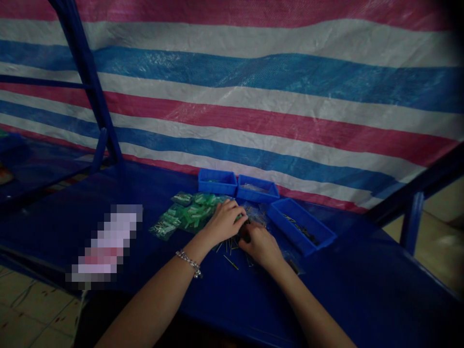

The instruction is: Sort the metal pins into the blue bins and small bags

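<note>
My left hand [224,221], with a bracelet on its wrist, rests knuckles up on the blue table [152,183], its fingers curled beside a heap of small green plastic bags [186,212]. My right hand [258,243] lies just to its right, fingers bent down onto a scatter of thin metal pins [230,261]. The fingertips of both hands meet over a small dark item that I cannot make out.
Three blue plastic bins stand behind the hands: one [216,181] at the left, one [256,189] in the middle, one [300,225] at the right holding small dark parts. A striped tarp [253,96] hangs behind. A blue post [90,82] rises at the left.
</note>
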`<move>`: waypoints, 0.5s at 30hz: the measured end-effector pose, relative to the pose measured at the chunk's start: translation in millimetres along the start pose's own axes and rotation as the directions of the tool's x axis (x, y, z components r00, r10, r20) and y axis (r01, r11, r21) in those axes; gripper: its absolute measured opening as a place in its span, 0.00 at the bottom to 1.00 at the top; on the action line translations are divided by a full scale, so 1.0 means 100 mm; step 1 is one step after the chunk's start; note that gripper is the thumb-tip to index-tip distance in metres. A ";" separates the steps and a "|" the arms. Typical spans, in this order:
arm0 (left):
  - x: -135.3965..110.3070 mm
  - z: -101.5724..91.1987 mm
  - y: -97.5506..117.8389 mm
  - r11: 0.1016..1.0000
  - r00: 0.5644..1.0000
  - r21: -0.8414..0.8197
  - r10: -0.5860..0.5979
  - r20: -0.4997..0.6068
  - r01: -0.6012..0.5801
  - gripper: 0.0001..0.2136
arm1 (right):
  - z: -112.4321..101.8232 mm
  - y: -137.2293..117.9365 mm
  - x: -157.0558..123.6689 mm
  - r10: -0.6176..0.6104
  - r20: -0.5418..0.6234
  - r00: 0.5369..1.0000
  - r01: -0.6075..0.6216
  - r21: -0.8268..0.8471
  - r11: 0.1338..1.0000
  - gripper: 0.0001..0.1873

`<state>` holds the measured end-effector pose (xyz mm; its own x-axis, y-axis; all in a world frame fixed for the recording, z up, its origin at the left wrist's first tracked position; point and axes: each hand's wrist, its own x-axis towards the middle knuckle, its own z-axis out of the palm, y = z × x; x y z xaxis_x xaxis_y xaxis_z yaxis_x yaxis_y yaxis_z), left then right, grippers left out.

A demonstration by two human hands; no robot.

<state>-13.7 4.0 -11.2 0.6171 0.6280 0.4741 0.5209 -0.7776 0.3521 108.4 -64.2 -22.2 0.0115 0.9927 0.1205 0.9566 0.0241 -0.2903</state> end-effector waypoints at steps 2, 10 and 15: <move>-0.02 0.04 -0.02 0.999 0.994 -0.043 -0.008 0.107 0.012 0.05 | -0.01 -0.01 -0.01 0.017 0.005 1.000 -0.017 -0.015 1.000 0.08; -0.03 -0.02 -0.15 0.996 0.946 -0.043 -0.063 0.318 0.081 0.04 | -0.01 0.17 0.07 -0.012 -0.071 0.997 0.021 0.134 0.991 0.07; -0.02 -0.02 -0.13 0.994 0.924 -0.035 -0.079 0.374 0.099 0.06 | -0.01 0.29 0.11 -0.023 -0.132 0.991 0.045 0.169 0.985 0.08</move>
<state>-23.1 12.6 -14.8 0.7496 0.6529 0.1087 0.5585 -0.7121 0.4255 136.2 -53.2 -28.7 0.0280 0.9676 0.2511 0.8934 0.0884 -0.4405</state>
